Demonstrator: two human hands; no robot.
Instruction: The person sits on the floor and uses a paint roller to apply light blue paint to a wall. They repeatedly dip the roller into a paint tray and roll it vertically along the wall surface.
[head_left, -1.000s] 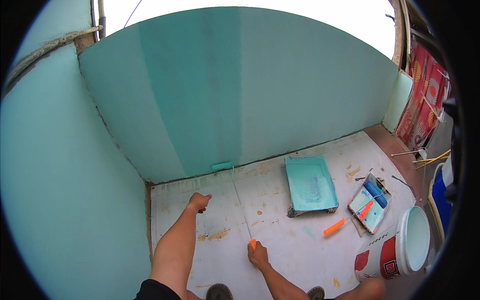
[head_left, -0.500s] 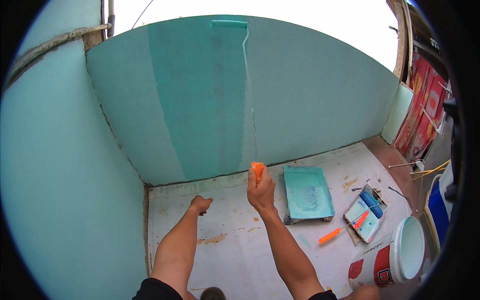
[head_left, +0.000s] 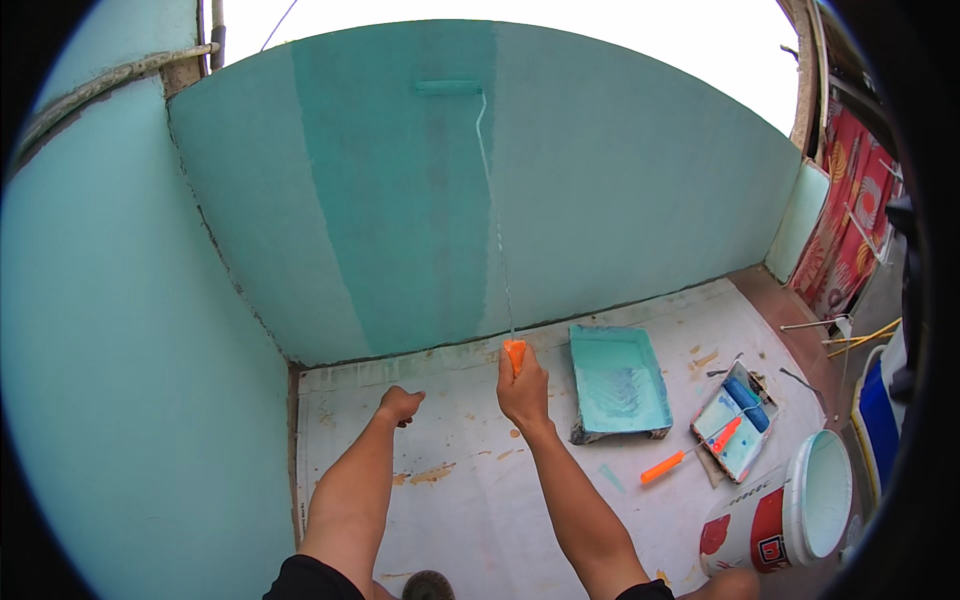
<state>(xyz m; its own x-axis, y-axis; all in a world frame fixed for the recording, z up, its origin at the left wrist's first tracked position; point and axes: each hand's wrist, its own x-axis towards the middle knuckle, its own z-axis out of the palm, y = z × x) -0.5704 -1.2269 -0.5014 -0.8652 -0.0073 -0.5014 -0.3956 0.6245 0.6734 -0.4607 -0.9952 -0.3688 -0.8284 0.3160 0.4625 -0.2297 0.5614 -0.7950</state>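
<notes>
My right hand is wrapped round the orange handle of a long paint roller. The roller's thin metal rod runs up from the handle, and its sleeve lies against the upper part of the wall. A band of darker, wet-looking teal paint runs down the wall from top to bottom; the sleeve is inside this band, near its right edge. Over the floor sheet, my left hand hangs with its fingers curled and nothing visible in them.
A paint tray holding teal paint sits right of my right hand. Beyond it are a smaller tray with a blue roller and orange-handled tools, and a white and red bucket. A pale sheet covers the floor; another wall stands at left.
The roller sleeve has come down from near the wall's top edge and slightly left. My right hand has dropped a little with the handle. My left hand has hardly moved.
</notes>
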